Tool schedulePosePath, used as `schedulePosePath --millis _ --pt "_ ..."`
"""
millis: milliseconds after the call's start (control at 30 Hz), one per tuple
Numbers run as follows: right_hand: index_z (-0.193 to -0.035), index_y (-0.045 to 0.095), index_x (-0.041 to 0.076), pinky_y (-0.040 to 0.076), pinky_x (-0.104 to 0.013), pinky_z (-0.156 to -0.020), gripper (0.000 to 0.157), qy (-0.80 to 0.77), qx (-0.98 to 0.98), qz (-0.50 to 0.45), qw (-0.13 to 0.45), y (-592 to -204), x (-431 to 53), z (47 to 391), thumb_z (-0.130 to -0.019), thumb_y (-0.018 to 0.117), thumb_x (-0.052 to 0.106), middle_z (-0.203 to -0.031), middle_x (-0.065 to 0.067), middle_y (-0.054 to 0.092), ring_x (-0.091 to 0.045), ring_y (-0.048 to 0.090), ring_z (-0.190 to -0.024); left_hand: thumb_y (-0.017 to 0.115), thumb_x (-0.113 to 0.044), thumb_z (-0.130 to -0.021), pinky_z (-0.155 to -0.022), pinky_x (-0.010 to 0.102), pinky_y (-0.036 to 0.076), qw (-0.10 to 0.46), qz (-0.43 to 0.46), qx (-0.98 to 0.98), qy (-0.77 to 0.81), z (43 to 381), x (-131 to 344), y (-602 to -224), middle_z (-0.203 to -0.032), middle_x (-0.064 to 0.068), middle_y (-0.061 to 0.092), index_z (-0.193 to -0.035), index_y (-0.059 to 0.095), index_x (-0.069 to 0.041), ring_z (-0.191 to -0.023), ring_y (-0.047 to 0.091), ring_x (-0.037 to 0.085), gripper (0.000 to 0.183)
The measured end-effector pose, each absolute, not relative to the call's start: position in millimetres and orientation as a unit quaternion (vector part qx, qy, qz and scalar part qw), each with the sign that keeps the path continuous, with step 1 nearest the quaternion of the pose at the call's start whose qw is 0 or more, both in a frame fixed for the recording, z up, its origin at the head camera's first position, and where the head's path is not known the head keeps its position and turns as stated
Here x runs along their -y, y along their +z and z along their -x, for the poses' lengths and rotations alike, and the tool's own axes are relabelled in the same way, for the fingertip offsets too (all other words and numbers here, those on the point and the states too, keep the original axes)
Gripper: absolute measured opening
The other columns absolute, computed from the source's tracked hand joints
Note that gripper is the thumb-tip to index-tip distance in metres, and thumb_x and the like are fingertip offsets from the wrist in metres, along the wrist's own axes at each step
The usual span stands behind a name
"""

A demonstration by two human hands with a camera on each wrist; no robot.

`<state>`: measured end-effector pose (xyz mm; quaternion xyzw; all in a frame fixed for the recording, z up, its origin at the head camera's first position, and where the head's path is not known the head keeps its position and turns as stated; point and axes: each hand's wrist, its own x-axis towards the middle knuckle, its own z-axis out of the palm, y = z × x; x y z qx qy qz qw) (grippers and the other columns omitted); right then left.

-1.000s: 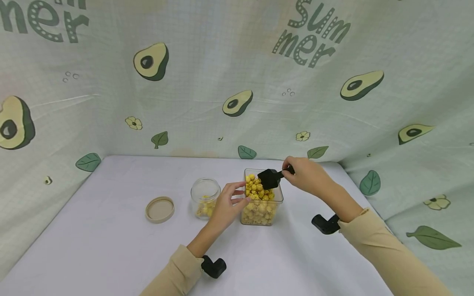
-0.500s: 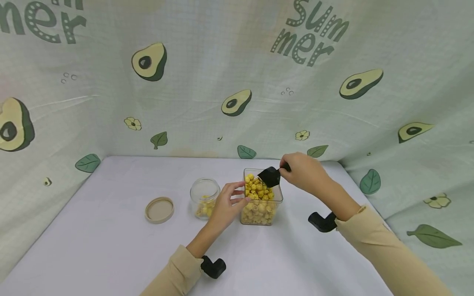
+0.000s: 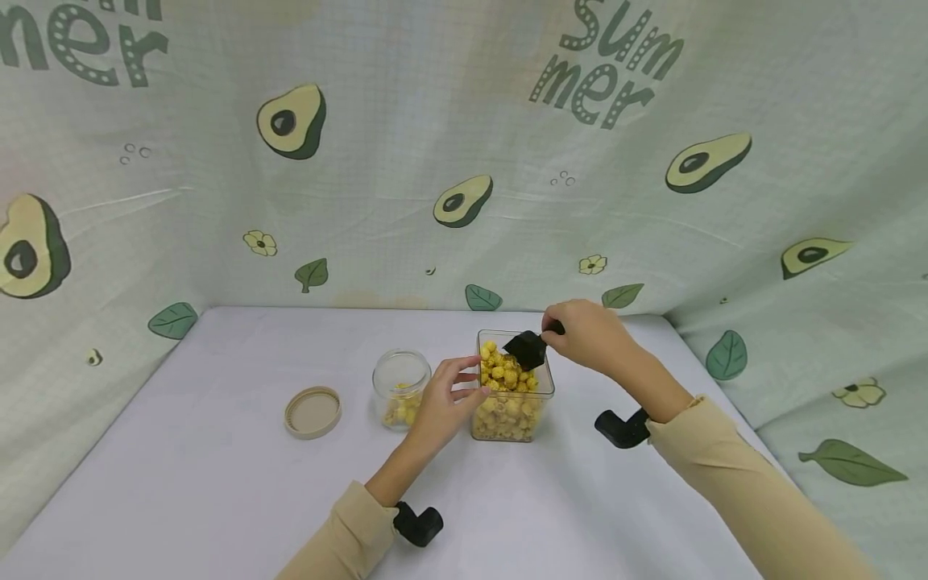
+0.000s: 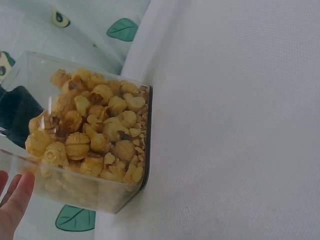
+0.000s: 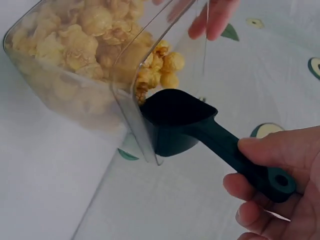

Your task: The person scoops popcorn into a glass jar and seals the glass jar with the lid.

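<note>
A clear square container [image 3: 507, 417] of yellow popcorn [image 4: 77, 145] stands on the table. My right hand [image 3: 586, 334] holds a black scoop [image 5: 175, 117] by its handle, thumb on top and fingers underneath. The scoop's bowl dips through the container's mouth, right at the popcorn, and its inside looks dark, with no popcorn showing in it. My left hand [image 3: 448, 403] rests its spread, fairly straight fingers at the container's left side, near the rim. Left of that hand stands a round clear jar [image 3: 401, 372] with some popcorn at the bottom.
A round beige lid [image 3: 312, 412] lies left of the jar. White cloth covers the table [image 3: 217, 483]. Behind it and at both sides hangs a curtain [image 3: 377, 121] printed with avocados and leaves. Each wrist carries a black camera mount [image 3: 418, 525].
My right hand has shifted slightly left, and the scoop's bowl has tilted and sunk a little towards the popcorn. My left hand, the jar and the lid stay put.
</note>
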<state>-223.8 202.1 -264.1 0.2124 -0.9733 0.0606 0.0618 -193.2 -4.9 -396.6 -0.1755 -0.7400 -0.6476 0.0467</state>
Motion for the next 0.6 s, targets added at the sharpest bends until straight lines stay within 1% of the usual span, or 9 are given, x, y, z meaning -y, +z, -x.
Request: schedulePosePath --millis 133,267,467,600 --pt "-0.09 0.068 0.007 0.045 -0.029 -0.058 0.01 0.126 0.97 -0.21 -0.012 -268 -210 237 -0.087 0.062 0.015 -0.077 -0.004 0.065 -0.013 0.055 -0.064 0.062 -0.006 -0.087 -0.095 0.046 0.049 0.036 0.176 0.738 -0.65 182 5 -377 -0.127 0.02 0.046 -0.129 0.049 0.003 -0.112 0.051 0.036 0.045" --pt "-0.089 0.068 0.004 0.044 -0.027 -0.056 0.012 0.164 0.961 -0.217 -0.057 -272 -218 243 -0.088 0.06 0.013 -0.07 -0.005 0.064 -0.012 0.054 -0.061 0.061 -0.001 -0.086 -0.095 0.049 0.047 0.027 0.174 0.734 -0.655 174 6 -364 -0.128 0.025 0.045 -0.129 0.047 0.007 -0.113 0.05 0.039 0.045" --pt "-0.087 0.067 0.005 0.042 -0.027 -0.061 0.011 0.2 0.95 -0.222 -0.094 -276 -228 242 -0.089 0.058 0.011 -0.067 -0.004 0.063 -0.012 0.052 -0.063 0.061 -0.001 -0.086 -0.095 0.048 0.048 0.03 0.172 0.736 -0.654 174 6 -365 -0.128 0.024 0.045 -0.129 0.047 0.006 -0.113 0.05 0.038 0.045" --pt "-0.084 0.067 0.005 0.039 -0.026 -0.06 0.011 0.214 0.945 -0.224 -0.107 -280 -226 239 -0.088 0.059 0.012 -0.063 -0.001 0.061 -0.011 0.052 -0.061 0.061 -0.001 -0.086 -0.095 0.049 0.048 0.031 0.17 0.736 -0.654 175 6 -365 -0.128 0.024 0.045 -0.128 0.048 0.006 -0.113 0.05 0.039 0.045"
